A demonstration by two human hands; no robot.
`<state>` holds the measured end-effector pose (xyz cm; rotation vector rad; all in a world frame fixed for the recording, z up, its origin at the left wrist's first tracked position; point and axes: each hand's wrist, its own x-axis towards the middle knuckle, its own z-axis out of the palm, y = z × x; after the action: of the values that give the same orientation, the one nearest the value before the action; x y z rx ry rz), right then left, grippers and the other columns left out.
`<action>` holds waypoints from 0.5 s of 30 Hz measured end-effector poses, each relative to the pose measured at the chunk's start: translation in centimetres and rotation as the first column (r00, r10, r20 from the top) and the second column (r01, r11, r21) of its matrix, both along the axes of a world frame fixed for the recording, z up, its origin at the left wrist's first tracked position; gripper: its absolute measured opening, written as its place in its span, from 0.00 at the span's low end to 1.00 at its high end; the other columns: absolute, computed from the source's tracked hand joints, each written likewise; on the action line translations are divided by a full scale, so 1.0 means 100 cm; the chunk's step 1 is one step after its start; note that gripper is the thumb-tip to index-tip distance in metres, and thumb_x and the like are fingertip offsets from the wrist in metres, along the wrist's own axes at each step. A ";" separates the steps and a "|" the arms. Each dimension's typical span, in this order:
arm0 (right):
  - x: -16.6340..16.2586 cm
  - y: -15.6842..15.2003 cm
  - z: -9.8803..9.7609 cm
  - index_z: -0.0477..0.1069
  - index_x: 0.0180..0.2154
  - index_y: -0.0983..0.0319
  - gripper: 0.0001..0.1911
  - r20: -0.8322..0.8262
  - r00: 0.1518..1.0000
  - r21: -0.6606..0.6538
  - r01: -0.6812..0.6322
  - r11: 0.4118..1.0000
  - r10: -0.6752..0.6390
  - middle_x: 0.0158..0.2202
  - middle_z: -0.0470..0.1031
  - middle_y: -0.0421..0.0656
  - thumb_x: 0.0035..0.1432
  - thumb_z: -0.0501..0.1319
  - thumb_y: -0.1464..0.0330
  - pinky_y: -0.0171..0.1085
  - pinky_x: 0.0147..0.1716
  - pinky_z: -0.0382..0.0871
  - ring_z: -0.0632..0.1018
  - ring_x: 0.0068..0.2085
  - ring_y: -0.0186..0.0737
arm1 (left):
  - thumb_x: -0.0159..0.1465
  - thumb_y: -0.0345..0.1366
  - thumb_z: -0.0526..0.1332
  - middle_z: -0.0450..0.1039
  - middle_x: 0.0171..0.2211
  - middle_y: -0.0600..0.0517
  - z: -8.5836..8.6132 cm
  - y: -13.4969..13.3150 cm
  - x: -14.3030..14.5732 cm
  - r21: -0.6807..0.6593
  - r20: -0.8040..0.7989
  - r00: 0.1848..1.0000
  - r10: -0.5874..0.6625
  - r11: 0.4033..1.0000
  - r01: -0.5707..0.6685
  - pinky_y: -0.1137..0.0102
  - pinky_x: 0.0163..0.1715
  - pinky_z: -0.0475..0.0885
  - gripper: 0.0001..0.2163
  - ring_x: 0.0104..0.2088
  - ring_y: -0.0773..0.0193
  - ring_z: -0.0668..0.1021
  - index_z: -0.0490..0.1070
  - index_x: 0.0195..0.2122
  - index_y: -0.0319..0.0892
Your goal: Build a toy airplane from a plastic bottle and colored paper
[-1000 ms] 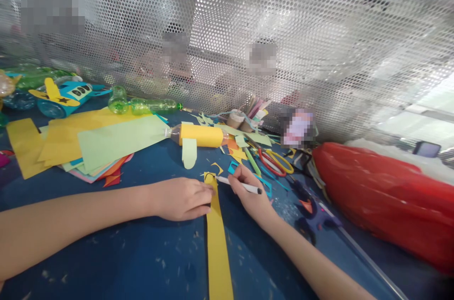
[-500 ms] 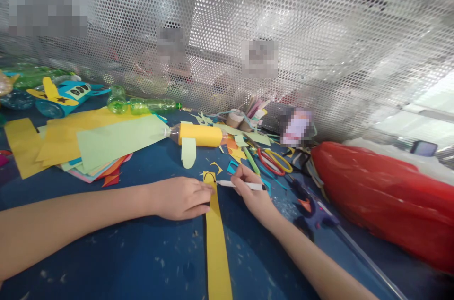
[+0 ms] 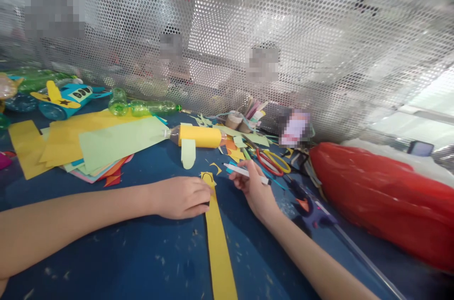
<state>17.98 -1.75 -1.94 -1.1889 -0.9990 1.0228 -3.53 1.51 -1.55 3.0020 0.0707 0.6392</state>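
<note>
Our left hand [image 3: 180,197], grip apart, pins the yellow strip [image 3: 218,243] mid-frame. Our right hand [image 3: 257,191] has its grip clamped on the pen [image 3: 246,173], off the paper. One curve [image 3: 206,175] is drawn at the strip's top; the rest is blank.

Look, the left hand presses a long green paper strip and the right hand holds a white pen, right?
No. The head view shows the paper strip under the left hand is yellow, not green. The right hand does hold a white pen.
</note>
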 end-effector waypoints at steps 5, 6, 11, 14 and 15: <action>-0.001 -0.001 0.000 0.64 0.30 0.59 0.18 0.050 0.998 0.009 -0.035 0.999 0.034 0.20 0.72 0.38 0.55 0.55 0.50 0.32 0.18 0.58 0.66 0.19 0.33 | 0.66 0.36 0.49 0.74 0.36 0.43 0.004 -0.002 -0.002 0.050 0.002 1.000 0.019 0.999 -0.019 0.62 0.43 0.69 0.12 0.39 0.57 0.74 0.70 0.34 0.37; -0.001 -0.001 -0.001 0.65 0.30 0.59 0.18 0.064 0.997 0.013 -0.040 0.999 0.039 0.20 0.71 0.38 0.55 0.54 0.50 0.32 0.18 0.57 0.67 0.19 0.33 | 0.65 0.35 0.50 0.74 0.39 0.43 0.005 -0.002 -0.002 0.044 0.007 1.000 -0.010 0.999 0.009 0.62 0.46 0.68 0.11 0.42 0.56 0.73 0.70 0.34 0.37; 0.002 0.001 -0.004 0.65 0.30 0.58 0.18 0.101 0.993 0.019 -0.061 0.998 0.059 0.19 0.70 0.37 0.56 0.53 0.50 0.32 0.18 0.57 0.66 0.19 0.32 | 0.64 0.33 0.51 0.72 0.47 0.43 0.006 -0.003 -0.003 -0.040 -0.002 0.989 -0.148 0.988 0.148 0.64 0.55 0.62 0.09 0.51 0.57 0.70 0.70 0.34 0.37; 0.002 0.001 -0.005 0.65 0.31 0.58 0.18 0.103 0.992 0.017 -0.075 0.997 0.073 0.19 0.70 0.37 0.56 0.53 0.50 0.31 0.17 0.57 0.66 0.19 0.32 | 0.63 0.34 0.53 0.74 0.42 0.42 0.008 -0.003 -0.003 -0.065 0.001 0.988 -0.154 0.986 0.154 0.64 0.50 0.66 0.09 0.44 0.58 0.74 0.70 0.32 0.37; 0.002 0.001 -0.005 0.65 0.31 0.58 0.18 0.102 0.992 0.018 -0.079 0.997 0.077 0.19 0.70 0.37 0.57 0.53 0.50 0.31 0.17 0.56 0.66 0.19 0.32 | 0.63 0.34 0.53 0.74 0.40 0.41 0.009 -0.003 -0.003 -0.067 0.013 0.989 -0.150 0.986 0.151 0.64 0.49 0.67 0.09 0.42 0.57 0.74 0.71 0.32 0.37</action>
<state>18.22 -1.61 -2.47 -1.2007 -1.1417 1.0179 -3.87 1.22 -0.65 2.9040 -0.1309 0.6202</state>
